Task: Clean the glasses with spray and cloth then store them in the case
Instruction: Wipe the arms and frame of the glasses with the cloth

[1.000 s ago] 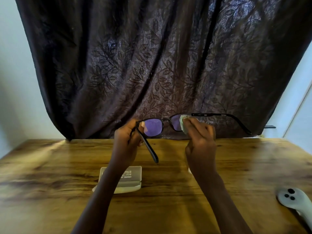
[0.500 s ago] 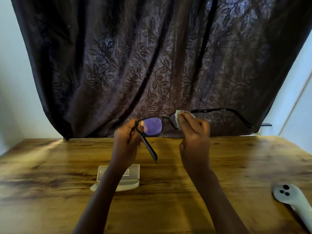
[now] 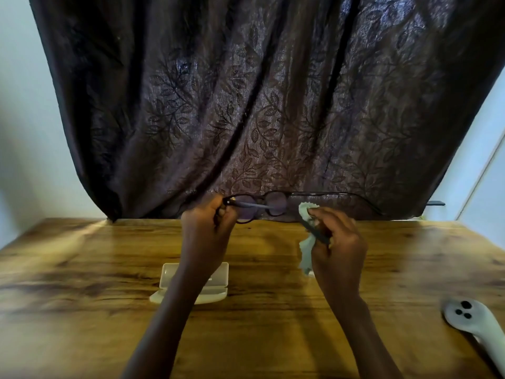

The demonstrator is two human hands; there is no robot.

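Note:
Dark-framed glasses (image 3: 276, 203) are held up above the far part of the wooden table (image 3: 82, 269), in front of the curtain. My left hand (image 3: 205, 233) grips them at the left corner of the frame. The left temple runs across the lenses toward my right hand (image 3: 336, 247). That hand pinches a pale green cloth (image 3: 306, 250) around the temple's end. The right temple sticks out to the right. A cream glasses case (image 3: 169, 277) lies open on the table under my left forearm, which partly hides it.
A dark leaf-patterned curtain (image 3: 259, 105) hangs right behind the table's far edge. A white handheld controller (image 3: 464, 315) lies at the table's right front. Pale walls flank the curtain on both sides.
My right hand has left the right lens and moved down and right with the cloth, which is now around the temple end. The left temple has swung across the lenses.

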